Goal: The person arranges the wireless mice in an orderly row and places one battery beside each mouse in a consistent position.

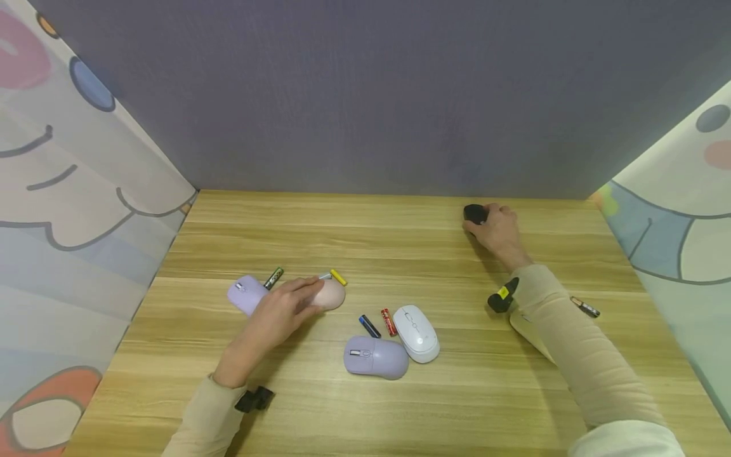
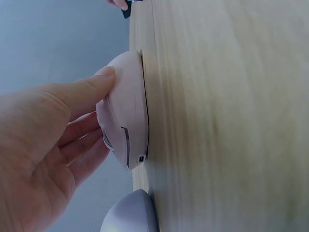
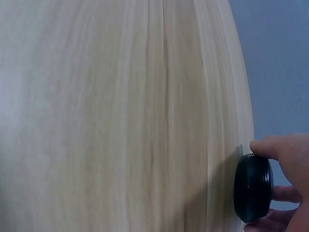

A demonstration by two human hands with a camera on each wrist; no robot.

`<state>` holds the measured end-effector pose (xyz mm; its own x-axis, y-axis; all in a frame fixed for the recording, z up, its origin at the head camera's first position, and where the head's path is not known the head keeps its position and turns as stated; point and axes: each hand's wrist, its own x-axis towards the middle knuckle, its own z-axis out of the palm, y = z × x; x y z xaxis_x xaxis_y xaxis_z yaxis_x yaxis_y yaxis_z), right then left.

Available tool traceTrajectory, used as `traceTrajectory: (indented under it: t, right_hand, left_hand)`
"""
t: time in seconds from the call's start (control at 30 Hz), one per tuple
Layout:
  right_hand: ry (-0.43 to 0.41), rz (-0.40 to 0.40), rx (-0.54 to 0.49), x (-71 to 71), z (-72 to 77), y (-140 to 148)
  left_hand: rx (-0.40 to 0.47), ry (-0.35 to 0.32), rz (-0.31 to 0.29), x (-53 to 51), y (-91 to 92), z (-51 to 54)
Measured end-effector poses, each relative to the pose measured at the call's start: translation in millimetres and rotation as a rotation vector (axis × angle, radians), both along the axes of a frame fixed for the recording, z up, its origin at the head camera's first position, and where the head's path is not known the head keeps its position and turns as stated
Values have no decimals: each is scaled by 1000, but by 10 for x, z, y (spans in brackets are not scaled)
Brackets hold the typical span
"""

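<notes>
My right hand point(image 1: 499, 230) grips the black mouse point(image 1: 474, 214) up near the back edge of the worktop point(image 1: 485, 406), and here my left hand point(image 1: 280, 311) holds the pink mouse point(image 1: 330, 295), nearer the left edge!

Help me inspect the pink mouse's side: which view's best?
Left wrist: the pink mouse appears large, side mostly unobstructed. The head view shows it small, partly covered by the left grip; the right wrist omits it.

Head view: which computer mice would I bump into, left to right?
Left purple mouse, pink mouse, right purple mouse, white mouse, black mouse, then a pale mouse partly hidden by the right sleeve.
</notes>
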<state>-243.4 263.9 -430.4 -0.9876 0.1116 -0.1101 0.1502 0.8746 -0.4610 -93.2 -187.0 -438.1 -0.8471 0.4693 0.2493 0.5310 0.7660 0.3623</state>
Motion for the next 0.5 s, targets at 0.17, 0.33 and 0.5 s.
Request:
traceTrajectory:
  t: [0.17,0.33,0.5]
  right_hand:
    - [-3,13,-16,15,0,-72]
    - [0,13,-29,40,23,-128]
    - [-3,11,-36,50,40,-140]
  left_hand:
    - [-6,-8,6,4,-2,-2]
    - [-6,-6,3,-1,1,-4]
    - [-3,0,4,-2,4,-3]
